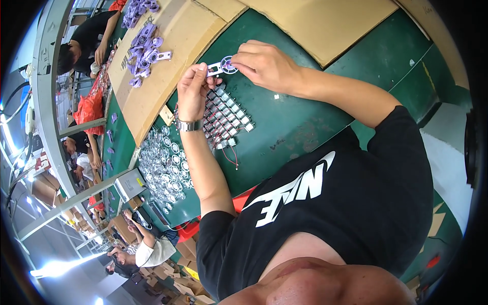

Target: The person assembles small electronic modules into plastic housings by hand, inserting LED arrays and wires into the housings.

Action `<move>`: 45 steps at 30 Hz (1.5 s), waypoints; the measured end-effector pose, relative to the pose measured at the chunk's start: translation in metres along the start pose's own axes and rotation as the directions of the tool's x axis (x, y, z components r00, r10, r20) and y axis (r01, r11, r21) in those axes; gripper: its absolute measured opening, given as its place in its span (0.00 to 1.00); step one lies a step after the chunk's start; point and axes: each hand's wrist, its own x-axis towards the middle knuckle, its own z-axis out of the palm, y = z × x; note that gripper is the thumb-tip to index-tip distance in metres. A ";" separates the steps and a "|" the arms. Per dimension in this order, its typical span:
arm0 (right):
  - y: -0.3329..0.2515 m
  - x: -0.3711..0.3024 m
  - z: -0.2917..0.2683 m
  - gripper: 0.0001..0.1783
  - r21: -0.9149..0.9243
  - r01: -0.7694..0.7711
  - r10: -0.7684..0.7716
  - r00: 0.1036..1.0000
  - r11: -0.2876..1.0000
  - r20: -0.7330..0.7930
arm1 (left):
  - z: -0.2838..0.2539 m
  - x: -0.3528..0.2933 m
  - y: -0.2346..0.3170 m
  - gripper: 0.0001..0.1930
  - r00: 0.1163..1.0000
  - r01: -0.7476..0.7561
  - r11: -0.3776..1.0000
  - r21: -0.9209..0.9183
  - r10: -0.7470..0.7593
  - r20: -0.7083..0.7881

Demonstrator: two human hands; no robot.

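Both hands are together over the green table, on one pale purple plastic housing (214, 69) with a rectangular cutout and a round spoked ring. My left hand (192, 90), with a metal watch on its wrist, pinches the cutout end between thumb and fingers. At the ring end, the closed fingers of my right hand (262, 65) grip the rim; whether they also hold a small piece is hidden. Rows of small silver motors (226, 118) with red and dark wires lie just below the hands. Many clear round plastic parts (168, 165) are spread beside my left forearm.
Purple plastic housings (145, 53) lie piled on a cardboard sheet (175, 33) at the far left. Another cardboard sheet (325, 25) covers the table's far side. A grey box (130, 184) stands at the left edge, near a metal frame (53, 112). Several other people work beyond it.
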 end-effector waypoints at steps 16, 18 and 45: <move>-0.006 -0.006 0.007 0.04 0.072 -0.232 0.231 0.973 0.970 0.023 | 0.017 -0.003 -0.003 0.11 1.000 -0.027 0.978 0.208 0.029 -0.008; -0.003 -0.006 0.004 0.04 0.020 -0.210 0.210 0.977 0.977 0.032 | 0.020 -0.004 -0.001 0.11 1.000 -0.027 0.988 0.151 0.027 0.004; 0.012 -0.003 0.007 0.31 0.239 -0.686 0.520 0.694 0.687 0.498 | 0.019 -0.006 -0.004 0.10 0.966 -0.082 0.996 0.037 0.089 -0.244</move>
